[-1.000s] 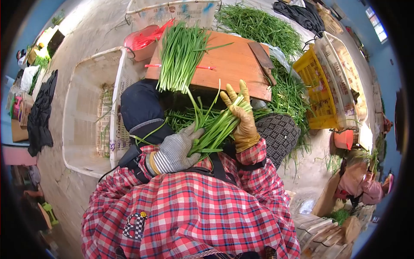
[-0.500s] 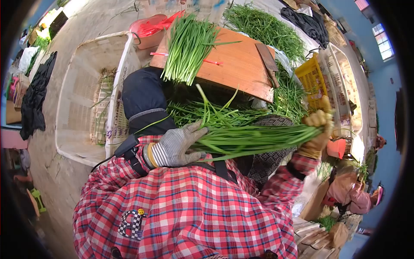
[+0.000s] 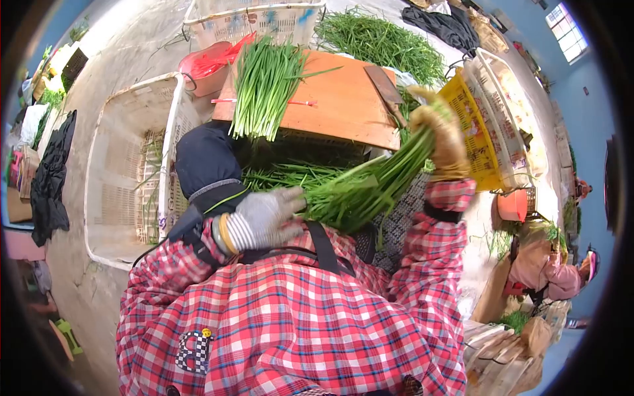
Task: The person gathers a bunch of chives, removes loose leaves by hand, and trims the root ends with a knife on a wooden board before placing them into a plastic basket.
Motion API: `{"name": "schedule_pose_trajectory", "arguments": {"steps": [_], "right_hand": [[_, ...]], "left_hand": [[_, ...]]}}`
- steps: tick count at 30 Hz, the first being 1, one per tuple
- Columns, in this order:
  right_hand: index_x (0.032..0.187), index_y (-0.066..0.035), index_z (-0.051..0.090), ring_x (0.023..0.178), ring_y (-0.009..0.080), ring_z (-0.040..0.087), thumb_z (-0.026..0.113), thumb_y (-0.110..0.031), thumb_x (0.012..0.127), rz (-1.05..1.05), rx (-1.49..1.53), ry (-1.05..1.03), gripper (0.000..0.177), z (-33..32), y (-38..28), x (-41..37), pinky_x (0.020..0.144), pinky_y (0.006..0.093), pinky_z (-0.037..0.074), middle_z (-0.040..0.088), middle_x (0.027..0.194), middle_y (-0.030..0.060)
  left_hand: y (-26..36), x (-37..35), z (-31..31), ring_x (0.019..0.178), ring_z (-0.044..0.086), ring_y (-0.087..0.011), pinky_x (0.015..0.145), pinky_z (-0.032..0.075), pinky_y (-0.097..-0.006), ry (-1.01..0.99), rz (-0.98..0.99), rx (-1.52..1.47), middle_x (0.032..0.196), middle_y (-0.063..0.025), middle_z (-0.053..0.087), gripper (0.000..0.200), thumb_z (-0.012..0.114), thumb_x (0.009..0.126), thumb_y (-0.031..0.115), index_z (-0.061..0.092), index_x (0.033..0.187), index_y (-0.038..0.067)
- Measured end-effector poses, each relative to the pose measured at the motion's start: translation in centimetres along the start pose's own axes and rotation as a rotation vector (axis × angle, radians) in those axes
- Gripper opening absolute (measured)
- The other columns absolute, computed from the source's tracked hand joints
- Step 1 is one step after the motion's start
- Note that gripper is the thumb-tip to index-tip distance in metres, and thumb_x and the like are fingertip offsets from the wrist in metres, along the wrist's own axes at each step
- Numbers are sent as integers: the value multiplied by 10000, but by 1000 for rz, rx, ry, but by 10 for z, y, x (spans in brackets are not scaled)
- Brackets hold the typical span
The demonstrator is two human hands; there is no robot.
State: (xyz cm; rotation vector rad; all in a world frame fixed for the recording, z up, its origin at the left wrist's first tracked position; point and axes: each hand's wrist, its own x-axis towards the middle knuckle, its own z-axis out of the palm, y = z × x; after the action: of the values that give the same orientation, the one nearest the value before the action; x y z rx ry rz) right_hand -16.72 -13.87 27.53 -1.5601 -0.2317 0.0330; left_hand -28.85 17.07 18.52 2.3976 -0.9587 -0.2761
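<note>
My right hand [image 3: 446, 142], in a yellowish glove, is closed around one end of a bunch of long green stalks [image 3: 370, 188], raised at the right and slanting down over my lap. The grey-gloved left hand [image 3: 267, 218] is near the lower left end of the bunch, fingers apart, slightly blurred, holding nothing. Loose greens [image 3: 274, 177] lie beneath. A neat bundle of green stalks [image 3: 264, 92] rests across a red tie [image 3: 302, 103] on the orange-brown board [image 3: 337, 99] in front of me. A dark flat strip [image 3: 384, 86] lies at the board's right end.
A white crate [image 3: 105, 191] stands at the left, another [image 3: 254, 23] behind the board. The yellow crate [image 3: 472, 132] leans at the right. Near the board are a pink basin [image 3: 205, 79] and a pile of greens [image 3: 386, 46]. Another person [image 3: 545, 267] is at the lower right.
My right hand has moved up and left, swinging the bunch from nearly level to slanted. My left hand has come off the stalks. The view has shifted slightly.
</note>
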Motion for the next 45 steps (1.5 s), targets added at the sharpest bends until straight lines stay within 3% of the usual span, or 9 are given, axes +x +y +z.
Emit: {"name": "schedule_pose_trajectory", "arguments": {"steps": [6,11,16,22,26,29,30,38,45], "right_hand": [[1041,-54,639,681,97,518,525,-244,926,-595,-762,272,249,-85,-99,-28,604,243,429,582,779,26],[894,-22,649,767,115,557,534,-225,920,-508,-343,281,235,-120,-158,-38,699,265,456,599,838,58],[885,-15,610,744,105,569,524,-167,941,-590,-478,501,184,-43,-110,-30,690,244,470,612,821,44],[1134,49,531,743,153,612,575,-46,875,-1177,-1025,644,279,59,-71,-20,655,265,507,628,899,97],[1055,-65,628,831,231,595,679,-103,721,-957,-957,-93,341,110,-62,-34,819,391,469,626,849,52],[962,-70,629,836,269,566,694,-189,711,-1081,-925,-152,285,125,-11,-37,793,419,418,597,824,75],[1057,-57,615,880,294,573,702,-181,705,-1022,-873,-190,384,127,3,-41,827,446,415,613,882,88],[998,39,645,913,293,606,582,-187,838,-450,-213,-190,284,121,33,-73,847,400,463,650,915,146],[1135,43,602,940,219,630,603,-225,896,381,-20,-1051,359,116,47,-77,859,334,488,663,997,160]], "left_hand": [[-59,18,39,1166,487,-382,960,428,-435,-373,-95,43,1321,-250,441,500,604,811,342,539,1238,90],[-43,38,-15,1140,499,-404,951,441,-404,-115,-73,-15,1314,-274,444,504,637,791,290,542,1244,90],[-9,44,-48,922,644,-195,776,520,-297,-688,116,-1218,1088,-141,651,413,579,906,301,598,1153,-29],[47,91,-32,1194,490,-219,935,444,-351,-322,398,-1516,1314,-150,495,684,535,895,485,385,1367,15],[44,116,-51,1168,490,-254,1025,338,-465,-510,888,-2605,1277,-131,503,477,404,968,342,397,1340,44],[6,110,-24,1087,547,-315,1014,346,-498,284,793,-1876,1200,-145,562,382,420,936,95,414,1306,-4],[0,109,-35,1062,575,-313,984,396,-492,158,171,-2324,1185,-142,579,431,500,906,156,422,1294,-14],[-56,108,-18,856,632,-203,823,538,-398,307,160,-2303,1022,-87,602,490,596,821,11,421,1279,11],[-84,102,1,902,643,-222,856,540,-405,252,-69,-2320,979,-121,640,346,582,846,38,521,1180,-27]]}}
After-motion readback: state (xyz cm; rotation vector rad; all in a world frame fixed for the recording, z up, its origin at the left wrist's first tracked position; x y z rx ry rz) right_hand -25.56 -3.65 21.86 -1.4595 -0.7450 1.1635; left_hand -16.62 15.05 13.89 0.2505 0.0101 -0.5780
